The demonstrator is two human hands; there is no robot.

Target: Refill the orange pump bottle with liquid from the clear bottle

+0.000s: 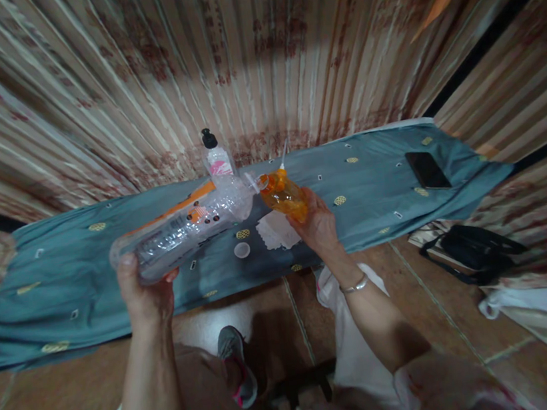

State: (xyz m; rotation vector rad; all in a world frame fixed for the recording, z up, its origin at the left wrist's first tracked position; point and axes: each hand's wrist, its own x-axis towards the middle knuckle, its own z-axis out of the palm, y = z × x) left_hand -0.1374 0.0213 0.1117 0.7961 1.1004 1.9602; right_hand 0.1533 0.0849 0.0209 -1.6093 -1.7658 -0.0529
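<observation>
A: Clear bottle (190,228) is the big item, lying near level. Long axis runs from the left hand (144,290) up and right to its mouth (255,184).

B: Grip on it?

A: Left hand wrapped round the base end, thumb on top, fingers underneath. Closed firm on the bottle. The whole body sticks out past the grip, over the blue cloth (86,277).

B: And the other side?

A: Right hand (317,225) closed round the orange bottle (283,195), held from below and behind, tilted so its neck points left at the clear bottle's mouth. The two mouths meet or nearly do; can't tell if they touch, the frame is soft there.

B: So the key relation?

A: Mouth to mouth, between the hands. The junction sits just beyond the right grip and well away from the left. Right hand is much nearer.

B: Anything else around?

A: Largest first: pump bottle (217,156) standing behind the junction, against the curtain. Phone (427,170) flat on the cloth, well right of the right hand. White patch (277,230) on the cloth just left of the right hand. Small white cap (242,250) lying under the clear bottle's neck, apart from both hands.
</observation>
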